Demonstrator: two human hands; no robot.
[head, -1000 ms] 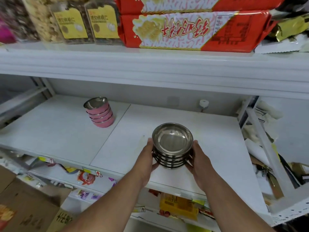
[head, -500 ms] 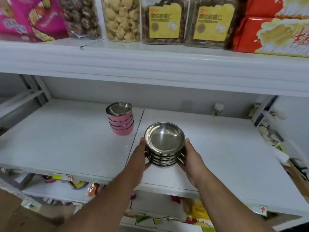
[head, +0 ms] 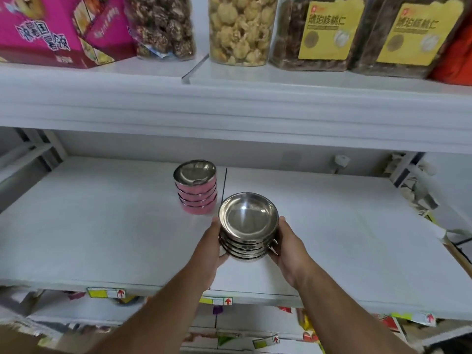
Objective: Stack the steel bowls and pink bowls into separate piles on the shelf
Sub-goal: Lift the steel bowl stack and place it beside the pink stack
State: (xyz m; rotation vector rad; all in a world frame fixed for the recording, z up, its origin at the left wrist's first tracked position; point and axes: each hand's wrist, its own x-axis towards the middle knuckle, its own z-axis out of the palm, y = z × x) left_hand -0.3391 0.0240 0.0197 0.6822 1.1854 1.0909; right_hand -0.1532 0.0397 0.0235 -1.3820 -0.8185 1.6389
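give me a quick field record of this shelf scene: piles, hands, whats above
steel pile: steel bowls nested, held between both hands, low over the shelf; contact with it unclear
pink pile: pink bowls stacked on the shelf, left of and behind the steel pile, apart from it
left hand: on steel pile's left side
right hand: on its right side
upper shelf: jars and a pink box

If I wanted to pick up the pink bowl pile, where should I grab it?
Probably low on the pink bowl stack, one hand on each side, like both hands on the steel bowl stack. It is tall, narrow and round, so a squeeze near the bottom bowl should lift all together. Come from the front; the shelf there is open.
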